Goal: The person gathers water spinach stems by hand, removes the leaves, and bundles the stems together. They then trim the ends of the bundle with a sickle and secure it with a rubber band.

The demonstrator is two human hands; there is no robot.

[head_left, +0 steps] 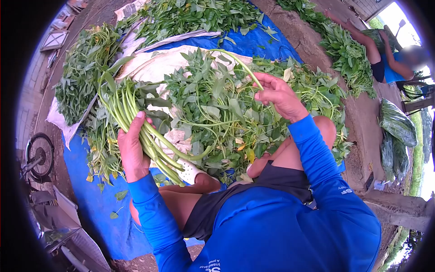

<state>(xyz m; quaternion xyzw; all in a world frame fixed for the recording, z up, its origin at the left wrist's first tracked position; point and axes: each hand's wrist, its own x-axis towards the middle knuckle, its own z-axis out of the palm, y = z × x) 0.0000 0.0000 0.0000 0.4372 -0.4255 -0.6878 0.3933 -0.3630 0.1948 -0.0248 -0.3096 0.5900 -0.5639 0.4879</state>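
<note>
My left hand [134, 147] is wrapped round a bunch of water spinach [127, 108], its thick pale-green stems running down past my palm and its leaves hanging at the top. A single water spinach stem [244, 67] is pinched between the thumb and fingers of my right hand [282, 97]; it arches up and to the left. Below and between both hands lies a loose pile of water spinach [226, 109] with tangled vines and a few yellow leaves. The pile partly covers a white sheet [149, 65].
A blue tarp [104, 208] lies under the greens. More bundled greens [81, 77] are at the left, with another heap [199, 20] at the back. A person [394, 59] sits at the upper right beside a row of greens [346, 59]. Filled plastic bags [396, 122] stand at right.
</note>
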